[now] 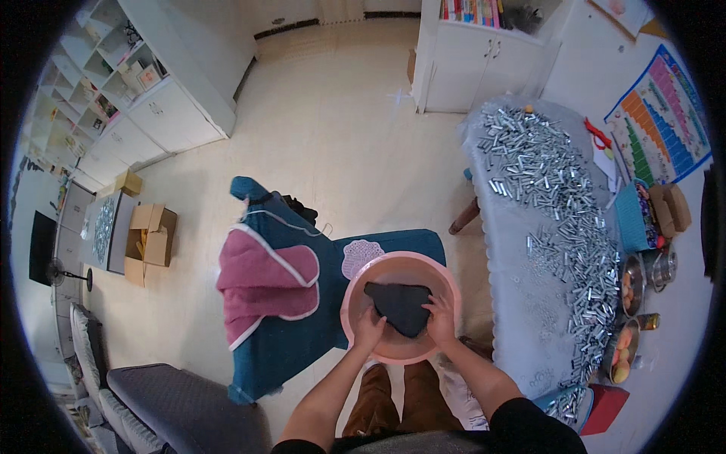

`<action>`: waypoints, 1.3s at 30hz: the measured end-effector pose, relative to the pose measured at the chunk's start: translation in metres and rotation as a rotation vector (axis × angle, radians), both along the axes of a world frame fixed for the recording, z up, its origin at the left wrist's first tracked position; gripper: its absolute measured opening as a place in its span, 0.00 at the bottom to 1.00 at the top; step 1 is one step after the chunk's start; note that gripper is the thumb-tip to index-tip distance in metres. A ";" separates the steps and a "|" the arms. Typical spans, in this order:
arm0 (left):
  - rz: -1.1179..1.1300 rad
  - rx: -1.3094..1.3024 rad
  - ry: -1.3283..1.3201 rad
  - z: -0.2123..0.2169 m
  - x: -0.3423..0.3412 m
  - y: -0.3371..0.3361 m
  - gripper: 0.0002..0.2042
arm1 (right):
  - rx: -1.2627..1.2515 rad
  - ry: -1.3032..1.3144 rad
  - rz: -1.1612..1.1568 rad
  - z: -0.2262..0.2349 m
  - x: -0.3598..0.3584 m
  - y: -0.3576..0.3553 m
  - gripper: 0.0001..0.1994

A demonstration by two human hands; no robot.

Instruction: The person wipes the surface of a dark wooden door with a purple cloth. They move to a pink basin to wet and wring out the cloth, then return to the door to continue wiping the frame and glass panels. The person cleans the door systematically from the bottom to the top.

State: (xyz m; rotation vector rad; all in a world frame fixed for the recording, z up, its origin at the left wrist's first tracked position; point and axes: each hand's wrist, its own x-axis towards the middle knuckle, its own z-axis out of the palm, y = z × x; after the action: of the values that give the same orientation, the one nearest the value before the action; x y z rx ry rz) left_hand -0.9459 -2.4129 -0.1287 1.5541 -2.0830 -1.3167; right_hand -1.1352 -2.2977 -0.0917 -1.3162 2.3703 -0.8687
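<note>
A pink plastic basin (350,306) stands on the seat of a teal-covered chair (291,356). Inside it is a dark grey piece of cloth (401,305), roughly triangular and spread out between my hands. My left hand (369,330) reaches into the basin and grips the cloth's lower left edge. At its right edge, my right hand (439,318) pinches the fabric with bent fingers. A pink towel (268,284) with white trim hangs over the chair's back. Beside the basin's upper left rim lies a pale pink openwork mat (360,258).
To my right, a table (522,303) under a clear cover carries many small metal tubes (548,163), red-handled scissors (597,133), a blue basket (634,218) and bowls of fruit (622,349). Left are a cardboard box (155,234) and a grey sofa (181,401).
</note>
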 end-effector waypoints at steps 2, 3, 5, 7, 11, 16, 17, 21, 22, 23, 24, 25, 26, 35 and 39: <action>-0.179 -0.064 -0.132 -0.013 -0.014 -0.006 0.31 | 0.164 0.036 0.115 -0.039 -0.011 -0.013 0.20; -0.264 -0.141 -0.175 -0.029 -0.019 -0.005 0.32 | 0.246 0.053 0.173 -0.059 -0.014 -0.016 0.23; -0.391 -0.150 -0.310 -0.048 -0.033 -0.008 0.37 | 0.428 0.160 0.315 -0.103 -0.018 -0.027 0.36; -0.498 -0.260 -0.400 -0.050 -0.051 -0.021 0.39 | 0.460 0.136 0.336 -0.124 -0.020 -0.043 0.39; -0.636 -0.263 -0.543 -0.093 -0.052 -0.031 0.41 | 0.523 0.165 0.445 -0.160 -0.017 -0.053 0.46; -0.731 -0.021 -0.697 -0.100 -0.053 -0.039 0.41 | 0.662 0.295 0.441 -0.159 -0.015 -0.074 0.40; -0.628 -0.013 -0.602 -0.104 -0.051 -0.038 0.39 | 0.538 0.277 0.508 -0.177 -0.015 -0.068 0.37; -0.074 0.080 -0.260 -0.121 -0.049 -0.025 0.34 | 0.393 -0.097 0.004 -0.162 -0.016 -0.073 0.31; 0.090 0.123 -0.173 -0.122 -0.053 -0.018 0.33 | 0.353 -0.306 -0.088 -0.161 -0.012 -0.076 0.30; 0.233 0.243 0.004 -0.141 -0.054 -0.017 0.34 | 0.305 -0.509 -0.167 -0.162 -0.007 -0.081 0.28; 0.393 0.596 0.108 -0.155 -0.048 -0.012 0.34 | 0.254 -0.712 -0.245 -0.161 -0.002 -0.085 0.27; 0.532 0.957 0.209 -0.138 -0.060 -0.027 0.35 | 0.199 -0.827 -0.216 -0.158 0.002 -0.085 0.23; 0.672 1.320 0.309 -0.126 -0.067 -0.033 0.36 | 0.146 -0.906 -0.214 -0.156 0.013 -0.082 0.21; 0.440 0.865 0.711 -0.181 -0.056 -0.020 0.23 | 0.128 -0.663 -0.067 -0.051 0.055 -0.090 0.16; 0.810 0.979 0.699 -0.113 -0.077 -0.007 0.19 | 0.075 -0.349 -0.003 -0.082 0.044 -0.100 0.17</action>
State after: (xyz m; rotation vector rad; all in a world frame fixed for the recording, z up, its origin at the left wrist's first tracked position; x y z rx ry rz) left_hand -1.0233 -2.4204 -0.2416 1.5510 -0.2680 -2.1370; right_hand -1.0914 -2.3977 -0.1734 -1.0355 2.1117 -0.9163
